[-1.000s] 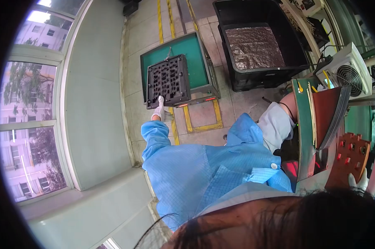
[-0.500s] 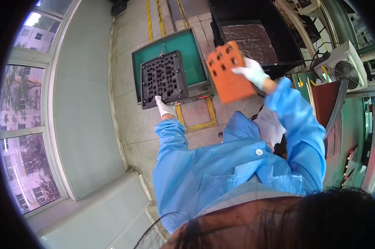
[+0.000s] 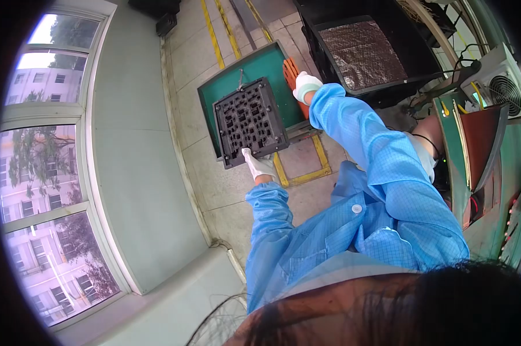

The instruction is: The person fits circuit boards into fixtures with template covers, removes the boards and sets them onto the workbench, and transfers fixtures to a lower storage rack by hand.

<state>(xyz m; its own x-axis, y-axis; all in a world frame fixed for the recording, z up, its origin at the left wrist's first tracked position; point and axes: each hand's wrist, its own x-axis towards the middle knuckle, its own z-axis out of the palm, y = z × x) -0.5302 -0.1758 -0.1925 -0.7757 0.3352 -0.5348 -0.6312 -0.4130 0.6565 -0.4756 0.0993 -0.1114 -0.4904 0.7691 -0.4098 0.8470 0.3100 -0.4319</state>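
Note:
My left hand (image 3: 258,165), in a white glove, is closed on the near edge of a black fixture tray (image 3: 276,127) full of small cutouts. The tray lies tilted across a green-topped surface (image 3: 217,92) with a grey rim. White-gloved too, my right hand (image 3: 306,86) grips an orange plate (image 3: 291,72) with slots at its far end. That plate is turned nearly edge-on, at the right side of the green surface and to the right of the tray. Whether it touches the surface I cannot tell; my hand and sleeve hide part of it.
A large black bin (image 3: 312,40) with a crinkled silvery-brown sheet (image 3: 361,55) inside stands at the back right. Yellow tape (image 3: 309,177) marks the tiled floor. On the right is a white machine with a fan (image 3: 505,89). Windows (image 3: 41,167) line the left wall.
My right hand has moved forward and left with the orange plate, which has turned from face-on to nearly edge-on. The view has shifted; my left hand keeps its hold on the tray.

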